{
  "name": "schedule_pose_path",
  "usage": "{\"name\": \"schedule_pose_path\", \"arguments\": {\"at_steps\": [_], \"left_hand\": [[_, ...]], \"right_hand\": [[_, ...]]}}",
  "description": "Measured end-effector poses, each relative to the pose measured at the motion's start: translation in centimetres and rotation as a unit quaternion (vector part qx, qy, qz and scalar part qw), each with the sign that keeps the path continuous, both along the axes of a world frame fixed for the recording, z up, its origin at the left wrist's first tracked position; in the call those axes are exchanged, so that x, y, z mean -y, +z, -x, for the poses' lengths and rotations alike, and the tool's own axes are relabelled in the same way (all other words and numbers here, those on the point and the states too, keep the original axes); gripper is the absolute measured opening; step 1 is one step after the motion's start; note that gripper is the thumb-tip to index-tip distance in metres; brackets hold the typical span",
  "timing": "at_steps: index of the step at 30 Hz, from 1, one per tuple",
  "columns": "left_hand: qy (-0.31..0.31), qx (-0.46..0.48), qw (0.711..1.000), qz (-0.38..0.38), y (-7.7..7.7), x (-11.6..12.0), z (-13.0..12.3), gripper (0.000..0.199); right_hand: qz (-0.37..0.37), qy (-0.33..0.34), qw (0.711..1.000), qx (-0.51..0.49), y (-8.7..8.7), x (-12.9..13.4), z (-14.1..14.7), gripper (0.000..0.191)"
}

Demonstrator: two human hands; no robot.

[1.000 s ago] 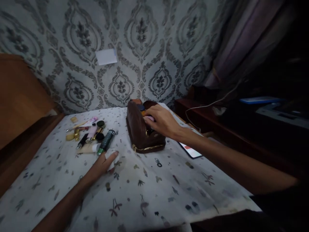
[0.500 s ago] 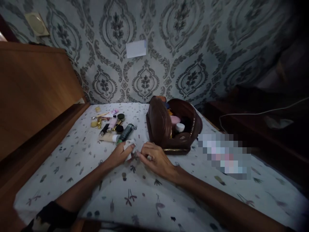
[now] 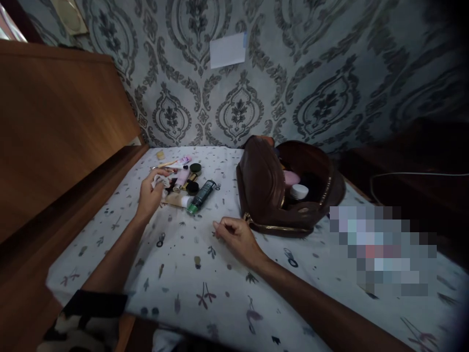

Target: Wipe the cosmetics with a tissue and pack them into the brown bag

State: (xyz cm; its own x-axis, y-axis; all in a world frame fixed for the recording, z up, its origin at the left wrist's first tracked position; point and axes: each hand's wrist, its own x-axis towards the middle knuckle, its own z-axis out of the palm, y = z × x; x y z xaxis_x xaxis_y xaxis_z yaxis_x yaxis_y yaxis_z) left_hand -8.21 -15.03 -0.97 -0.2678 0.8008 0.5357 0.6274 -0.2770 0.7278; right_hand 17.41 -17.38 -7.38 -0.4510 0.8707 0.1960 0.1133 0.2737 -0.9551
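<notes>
Left hand [image 3: 148,195], left of centre in the frame, grips a white wad [image 3: 159,182] beside the tube [image 3: 176,199]. Right hand [image 3: 239,238], lower centre, is curled closed; whether it pinches anything, I cannot tell. Near it, right of centre, stands the open bag [image 3: 259,181].

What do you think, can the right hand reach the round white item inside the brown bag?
Probably yes: the right hand is near the brown bag, whose top gapes open, and nothing seems to cover the round white item.
</notes>
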Motion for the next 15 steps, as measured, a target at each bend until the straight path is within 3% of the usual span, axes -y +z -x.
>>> {"name": "schedule_pose_path", "arguments": {"at_steps": [2,4,6,9,15], "left_hand": [[-0.064,-0.126,0.988,0.060,-0.1,0.0,0.9,0.030],[-0.157,-0.250,0.946,0.134,-0.2,0.2,1.1,0.036],[-0.209,-0.343,0.897,0.184,-0.3,0.5,0.8,0.043],[-0.198,-0.414,0.862,0.216,-0.4,0.7,-0.3,0.048],[-0.102,-0.485,0.844,0.204,-1.1,0.9,-1.9,0.042]], "right_hand": [[0.005,0.004,1.000,0.004,0.0,0.0,-0.1,0.042],[0.002,0.007,1.000,0.010,0.0,0.0,0.0,0.042],[-0.005,0.008,1.000,0.011,-0.1,0.0,0.0,0.041],[-0.013,0.014,1.000,0.008,-0.1,0.0,0.1,0.041],[-0.027,0.013,0.999,0.025,-0.1,0.0,0.1,0.042]]}}
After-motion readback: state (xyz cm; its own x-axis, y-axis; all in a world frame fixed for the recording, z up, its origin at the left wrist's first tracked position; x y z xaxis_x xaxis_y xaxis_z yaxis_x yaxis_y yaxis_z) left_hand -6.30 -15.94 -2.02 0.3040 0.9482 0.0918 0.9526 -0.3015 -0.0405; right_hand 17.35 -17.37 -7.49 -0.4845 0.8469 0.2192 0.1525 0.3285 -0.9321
